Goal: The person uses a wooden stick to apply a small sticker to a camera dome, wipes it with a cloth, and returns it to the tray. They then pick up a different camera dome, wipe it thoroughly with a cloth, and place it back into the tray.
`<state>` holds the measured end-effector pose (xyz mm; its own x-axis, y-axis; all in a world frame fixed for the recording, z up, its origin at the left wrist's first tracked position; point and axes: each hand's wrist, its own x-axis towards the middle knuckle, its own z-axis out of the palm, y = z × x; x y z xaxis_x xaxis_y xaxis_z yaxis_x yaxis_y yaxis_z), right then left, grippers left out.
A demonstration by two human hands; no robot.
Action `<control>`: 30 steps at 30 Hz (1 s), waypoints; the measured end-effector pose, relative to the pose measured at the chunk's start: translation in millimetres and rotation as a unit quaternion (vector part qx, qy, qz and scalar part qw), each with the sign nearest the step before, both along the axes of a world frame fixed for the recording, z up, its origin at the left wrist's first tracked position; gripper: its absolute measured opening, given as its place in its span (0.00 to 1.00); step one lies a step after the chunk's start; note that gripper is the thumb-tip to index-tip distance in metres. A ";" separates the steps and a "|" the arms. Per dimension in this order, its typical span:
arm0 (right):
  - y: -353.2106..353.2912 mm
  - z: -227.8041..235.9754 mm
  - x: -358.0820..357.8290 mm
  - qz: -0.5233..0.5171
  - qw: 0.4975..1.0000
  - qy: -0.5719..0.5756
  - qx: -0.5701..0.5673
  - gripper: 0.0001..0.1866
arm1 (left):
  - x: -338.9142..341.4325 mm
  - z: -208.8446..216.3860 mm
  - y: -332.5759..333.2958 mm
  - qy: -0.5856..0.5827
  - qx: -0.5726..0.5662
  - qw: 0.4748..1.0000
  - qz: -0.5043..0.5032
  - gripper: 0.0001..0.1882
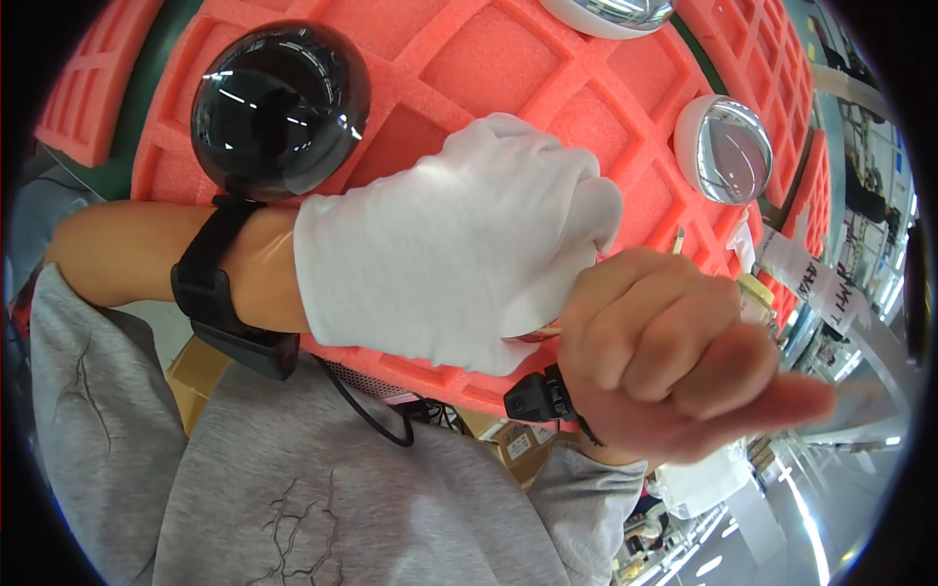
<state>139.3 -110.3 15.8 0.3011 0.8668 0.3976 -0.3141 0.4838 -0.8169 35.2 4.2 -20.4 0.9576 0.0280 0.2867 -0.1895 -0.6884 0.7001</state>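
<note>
My left hand (459,234), in a white cotton glove, reaches across the middle with its fingers curled downward. A thin glossy edge (535,333) shows beneath it, beside my other hand; the rest of that thing is hidden. My right hand (674,342) is bare and closed, knuckles up and thumb pointing right, close against the gloved fingers. What its fingers hold, if anything, cannot be seen. Just beyond my left wrist, a glossy black dome (281,109) rests on a pink foam tray (493,61) with square pockets. A mirror-like dome with a white rim (725,151) sits further right.
Another shiny dome (616,18) lies at the far edge. More pink foam trays (93,83) flank the middle one. A pale jar (756,295) and a marked white strip (806,273) are at the right. Cardboard boxes (523,444) and a black cable (376,425) lie below.
</note>
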 end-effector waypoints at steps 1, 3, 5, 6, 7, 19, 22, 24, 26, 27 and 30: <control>-3.1 -6.8 2.0 -0.025 0.996 0.082 0.026 0.31 | -1.0 -0.7 -0.4 -0.018 0.009 1.000 0.002 0.16; -7.1 -10.8 4.0 -0.051 0.984 0.164 0.055 0.31 | -2.5 0.3 0.7 -0.005 0.005 1.000 -0.004 0.17; -9.1 -11.8 4.8 -0.078 0.975 0.208 0.023 0.32 | -3.8 0.8 2.6 0.022 -0.007 1.000 -0.008 0.21; -11.6 -11.7 4.9 -0.094 0.969 0.230 0.004 0.32 | -3.1 0.7 1.9 0.022 -0.007 1.000 -0.014 0.21; -11.5 -13.1 4.0 -0.099 0.968 0.231 0.005 0.32 | -2.5 0.3 1.4 0.017 -0.010 1.000 -0.016 0.22; -2.2 -2.3 4.2 -0.023 0.979 0.200 -0.020 0.33 | 1.6 -2.9 4.0 -0.028 -0.073 0.997 -0.006 0.26; -5.1 -10.1 3.6 -0.097 0.931 0.350 0.037 0.33 | 1.9 -2.9 3.6 -0.038 -0.054 0.998 -0.010 0.25; -4.1 -12.9 8.0 -0.078 0.937 0.338 0.032 0.33 | 3.3 -2.9 3.7 -0.028 -0.052 0.998 -0.010 0.25; -2.9 -14.8 11.8 -0.033 0.949 0.314 0.021 0.33 | 5.1 -0.7 5.5 -0.018 -0.052 0.998 -0.010 0.25; -1.5 -14.3 12.2 -0.033 0.947 0.317 0.021 0.33 | 7.8 3.6 7.7 0.050 -0.088 0.994 -0.030 0.24; 0.8 -8.8 14.2 0.023 0.959 0.283 0.004 0.32 | 15.3 10.7 9.1 0.190 -0.157 0.967 -0.065 0.23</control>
<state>153.5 -109.5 7.0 0.4314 0.8825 0.1877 -0.7279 0.4633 -0.5055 50.5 13.3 -9.6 0.9935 -0.0710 -0.0894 0.0518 -0.4176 0.9071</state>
